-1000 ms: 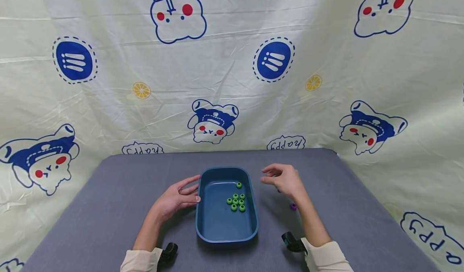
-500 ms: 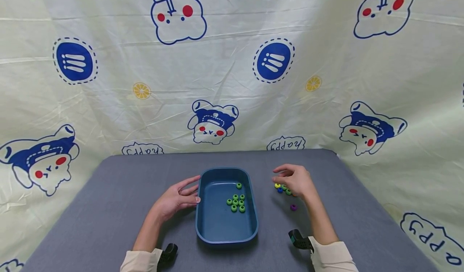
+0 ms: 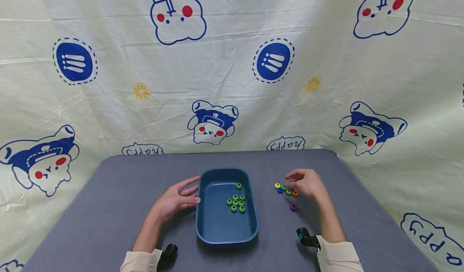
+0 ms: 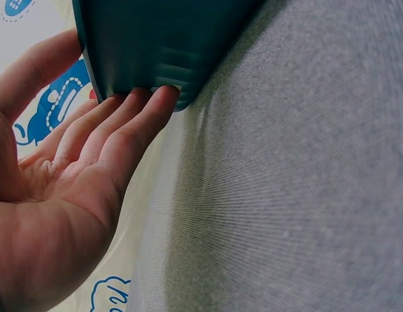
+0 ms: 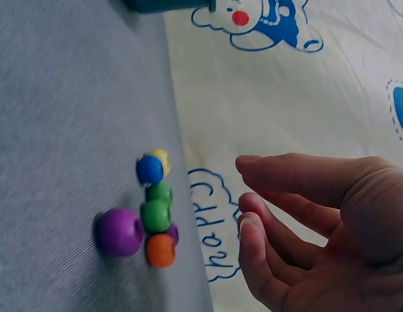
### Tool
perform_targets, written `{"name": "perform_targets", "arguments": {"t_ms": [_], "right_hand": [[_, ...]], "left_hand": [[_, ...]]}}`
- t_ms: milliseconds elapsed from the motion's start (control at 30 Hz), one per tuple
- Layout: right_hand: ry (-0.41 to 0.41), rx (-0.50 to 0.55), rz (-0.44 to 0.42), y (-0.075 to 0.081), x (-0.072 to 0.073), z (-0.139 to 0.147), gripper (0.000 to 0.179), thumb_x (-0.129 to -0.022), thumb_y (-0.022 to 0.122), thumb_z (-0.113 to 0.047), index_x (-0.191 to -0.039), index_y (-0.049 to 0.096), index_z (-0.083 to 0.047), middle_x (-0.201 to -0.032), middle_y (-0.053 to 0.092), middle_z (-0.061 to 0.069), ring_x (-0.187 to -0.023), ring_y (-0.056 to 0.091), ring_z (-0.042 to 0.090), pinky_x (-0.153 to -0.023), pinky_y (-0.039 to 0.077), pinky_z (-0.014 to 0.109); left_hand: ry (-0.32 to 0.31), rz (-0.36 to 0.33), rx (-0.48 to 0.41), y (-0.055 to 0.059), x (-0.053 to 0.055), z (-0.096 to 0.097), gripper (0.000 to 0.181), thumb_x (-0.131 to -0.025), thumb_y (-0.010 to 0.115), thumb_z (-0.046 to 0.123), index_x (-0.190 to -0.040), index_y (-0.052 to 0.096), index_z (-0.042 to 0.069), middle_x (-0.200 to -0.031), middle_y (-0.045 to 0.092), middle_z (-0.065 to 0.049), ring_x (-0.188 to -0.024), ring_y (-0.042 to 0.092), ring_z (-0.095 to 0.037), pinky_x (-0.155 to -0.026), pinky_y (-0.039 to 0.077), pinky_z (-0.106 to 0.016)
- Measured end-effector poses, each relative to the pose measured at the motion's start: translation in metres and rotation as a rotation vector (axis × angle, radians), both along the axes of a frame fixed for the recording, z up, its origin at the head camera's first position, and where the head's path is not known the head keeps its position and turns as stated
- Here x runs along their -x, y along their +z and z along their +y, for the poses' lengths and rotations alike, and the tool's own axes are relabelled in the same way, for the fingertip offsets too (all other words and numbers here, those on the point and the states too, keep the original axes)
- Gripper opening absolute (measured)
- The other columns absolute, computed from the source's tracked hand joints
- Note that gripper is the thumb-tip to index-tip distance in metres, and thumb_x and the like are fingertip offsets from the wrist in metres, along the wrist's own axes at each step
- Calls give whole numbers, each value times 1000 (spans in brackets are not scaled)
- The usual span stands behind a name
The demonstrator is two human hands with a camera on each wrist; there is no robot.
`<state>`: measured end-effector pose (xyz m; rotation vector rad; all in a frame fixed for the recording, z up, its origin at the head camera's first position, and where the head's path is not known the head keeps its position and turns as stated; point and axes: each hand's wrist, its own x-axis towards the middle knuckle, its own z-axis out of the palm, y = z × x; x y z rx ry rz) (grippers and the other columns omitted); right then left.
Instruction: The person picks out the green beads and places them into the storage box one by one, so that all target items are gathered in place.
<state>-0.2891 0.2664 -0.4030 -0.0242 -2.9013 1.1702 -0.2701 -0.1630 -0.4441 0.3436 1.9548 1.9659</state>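
Note:
A blue rectangular tray (image 3: 227,231) lies on the grey table with several green beads (image 3: 235,202) in its right half. My left hand (image 3: 173,201) touches the tray's left side, its fingers spread along the outer wall in the left wrist view, the thumb up by the rim. To the right of the tray, my right hand (image 3: 306,183) hovers over a small cluster of beads, its thumb and fingertips apart and nothing between them. The cluster has a yellow bead (image 3: 277,186), a blue bead (image 5: 150,169), green beads (image 5: 156,215) and an orange bead (image 5: 161,251); a purple one is partly hidden.
A single purple bead (image 3: 293,208) lies nearer the front than the cluster. Behind the grey table (image 3: 145,183) hangs a pale printed curtain (image 3: 232,82). A black strap device (image 3: 307,238) is on the right wrist, and another (image 3: 168,256) on the left.
My right hand has moved to the right, away from the tray, uncovering the bead cluster. My left hand, the tray and the green beads in it have stayed in place.

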Motion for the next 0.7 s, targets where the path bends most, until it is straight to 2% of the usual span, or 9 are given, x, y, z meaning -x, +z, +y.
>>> {"name": "perform_targets", "arguments": {"t_ms": [167,700], "right_hand": [[8,-36,-25,-7,2,7,27,-82,78,-10,-108,74,-2,-99,71,14,-83,64,23,-65,51,31],[-32,-28,-79,-26,8,11,24,-79,78,-6,-103,75,-4,-85,70,8,-70,58,20,-58,43,31]], "left_hand": [[10,-6,3,-1,0,0,73,-94,70,4,-158,35,9,-158,40,-22,-141,47,-38,-98,56,-38],[14,-17,-10,-2,1,1,73,-93,71,3,-157,36,10,-158,41,-21,-141,47,-38,-98,56,-39]]}}
